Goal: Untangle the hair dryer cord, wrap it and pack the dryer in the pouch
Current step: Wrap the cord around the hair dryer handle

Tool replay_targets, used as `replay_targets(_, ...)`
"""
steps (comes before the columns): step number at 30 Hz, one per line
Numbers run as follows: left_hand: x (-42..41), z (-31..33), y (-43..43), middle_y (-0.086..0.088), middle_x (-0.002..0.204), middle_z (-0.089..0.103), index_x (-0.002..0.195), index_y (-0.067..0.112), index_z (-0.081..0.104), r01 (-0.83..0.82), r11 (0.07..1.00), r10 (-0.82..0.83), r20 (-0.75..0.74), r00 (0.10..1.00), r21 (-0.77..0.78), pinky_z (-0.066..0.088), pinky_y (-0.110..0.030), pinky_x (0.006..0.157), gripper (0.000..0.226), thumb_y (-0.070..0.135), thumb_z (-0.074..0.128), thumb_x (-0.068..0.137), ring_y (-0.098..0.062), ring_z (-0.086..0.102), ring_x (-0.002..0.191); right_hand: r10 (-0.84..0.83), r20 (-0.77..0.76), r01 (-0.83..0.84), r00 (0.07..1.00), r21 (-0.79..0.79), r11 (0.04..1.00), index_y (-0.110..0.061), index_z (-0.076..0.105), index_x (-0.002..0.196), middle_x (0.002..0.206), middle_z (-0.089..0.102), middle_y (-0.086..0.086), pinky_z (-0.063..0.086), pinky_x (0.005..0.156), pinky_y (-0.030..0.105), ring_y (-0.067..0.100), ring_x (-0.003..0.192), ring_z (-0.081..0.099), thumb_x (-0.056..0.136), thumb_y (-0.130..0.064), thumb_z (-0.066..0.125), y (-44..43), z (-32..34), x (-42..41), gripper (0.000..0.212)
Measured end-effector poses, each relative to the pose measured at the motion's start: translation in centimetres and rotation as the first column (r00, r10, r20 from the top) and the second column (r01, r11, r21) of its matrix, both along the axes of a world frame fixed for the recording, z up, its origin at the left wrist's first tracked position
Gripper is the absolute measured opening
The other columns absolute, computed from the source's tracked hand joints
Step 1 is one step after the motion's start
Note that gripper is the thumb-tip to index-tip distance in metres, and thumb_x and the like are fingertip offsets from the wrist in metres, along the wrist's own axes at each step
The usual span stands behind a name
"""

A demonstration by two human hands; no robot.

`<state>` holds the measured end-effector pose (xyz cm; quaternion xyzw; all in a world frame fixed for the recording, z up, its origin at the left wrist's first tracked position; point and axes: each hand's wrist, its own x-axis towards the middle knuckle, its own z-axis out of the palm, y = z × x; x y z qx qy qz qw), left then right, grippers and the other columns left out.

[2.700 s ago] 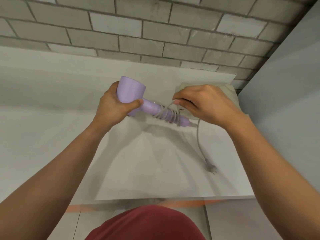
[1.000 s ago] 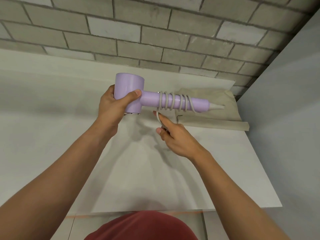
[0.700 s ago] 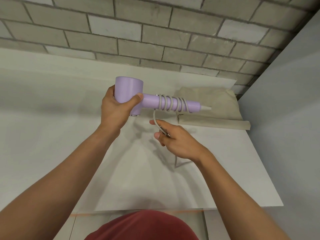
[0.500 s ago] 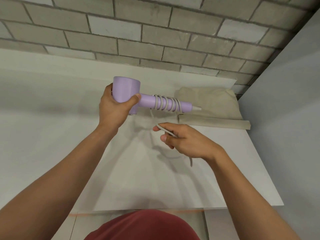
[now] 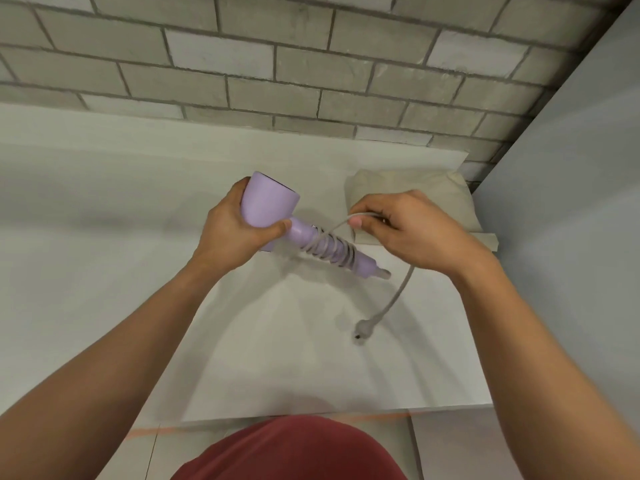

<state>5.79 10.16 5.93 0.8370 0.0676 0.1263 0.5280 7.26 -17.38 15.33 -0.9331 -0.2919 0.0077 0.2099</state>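
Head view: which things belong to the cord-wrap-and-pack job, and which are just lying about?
Job:
hair dryer, gripped by the left hand
cord, partly coiled round the handle, pinched by the right hand
plug, at the cord's loose end
pouch, behind the hands

Just there:
table
brick wall
grey panel, right side

A wall of pale grey brick (image 5: 277, 64) with darker mortar lines runs along the far edge of a plain white surface (image 5: 104, 254), which has shadows lying across its middle. At the surface's right edge stands a smooth, flat grey panel (image 5: 571, 202), meeting the brick wall at the far right corner. Below the near edge lies a floor (image 5: 450, 445) of light tiles with thin joints, crossed just beside that edge by a faint orange stripe (image 5: 381, 417) that runs parallel to it.
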Motion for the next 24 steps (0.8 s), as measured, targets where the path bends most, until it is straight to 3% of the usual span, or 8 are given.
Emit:
replay_targets(2,-0.2,-0.1,0.2,0.020,0.111,0.067,0.132,0.035,0.054,0.049,0.999,-0.049,-0.013,0.999,-0.021,0.059,-0.032,0.067,0.070,0.038,0.091,0.073,-0.006,0.066,0.098,0.006,0.148,-0.001,0.989,-0.029,1.000,-0.029,0.074,0.105,0.084,0.070,-0.012,0.052,0.073,0.029,0.004,0.073,0.057,0.104,-0.038,0.059,-0.1,-0.1,0.6,0.017)
replay_targets(4,-0.3,-0.1,0.2,0.018,0.110,0.068,0.132,0.034,0.055,0.095,0.994,-0.096,-0.020,0.995,-0.050,0.057,-0.027,0.058,0.069,0.032,0.091,0.074,-0.007,0.068,0.094,0.020,0.269,-0.003,0.963,-0.060,0.998,-0.031,0.073,0.110,0.090,0.070,-0.010,0.056,0.069,0.042,0.015,0.080,0.061,0.103,-0.046,0.055,-0.3,-0.1,1.3,0.024)
replay_targets(7,-0.6,0.1,0.3,0.016,0.107,0.070,0.128,0.030,0.059,0.173,0.972,-0.181,-0.038,0.983,-0.157,0.057,-0.023,0.057,0.067,0.028,0.094,0.072,-0.005,0.069,0.089,0.013,0.332,0.002,0.943,-0.047,0.999,-0.032,0.075,0.115,0.090,0.061,-0.010,0.056,0.064,0.045,0.020,0.079,0.062,0.102,-0.053,0.052,-0.9,-0.4,2.0,0.034)
replay_targets(13,-1.6,0.7,0.8,0.008,0.105,0.075,0.126,0.025,0.064,0.340,0.889,-0.368,-0.035,0.929,-0.306,0.059,-0.027,0.066,0.068,0.043,0.086,0.064,-0.012,0.072,0.092,0.026,0.336,-0.022,0.941,-0.014,1.000,-0.035,0.073,0.115,0.088,0.055,-0.010,0.055,0.063,0.044,0.018,0.076,0.058,0.102,-0.060,0.046,-1.2,-1.2,2.3,0.040)
replay_targets(18,-1.8,0.9,0.7,0.003,0.109,0.073,0.129,0.026,0.062,0.352,0.874,-0.369,0.014,0.929,-0.334,0.063,-0.040,0.066,0.073,0.044,0.085,0.063,-0.018,0.071,0.094,0.004,0.272,-0.003,0.962,-0.002,1.000,-0.038,0.071,0.117,0.090,0.052,-0.013,0.056,0.068,0.046,0.013,0.079,0.055,0.102,-0.059,0.048,-1.7,-2.5,2.6,0.034)
replay_targets(24,-1.8,1.9,0.6,0.010,0.102,0.072,0.123,0.029,0.064,0.368,0.840,-0.371,0.073,0.926,-0.398,0.059,-0.032,0.061,0.066,0.043,0.084,0.061,-0.012,0.070,0.089,0.012,0.227,-0.026,0.974,0.057,0.998,-0.040,0.068,0.128,0.094,0.055,-0.013,0.055,0.069,0.046,0.013,0.080,0.057,0.104,-0.053,0.047,-2.3,-3.9,3.0,0.035)
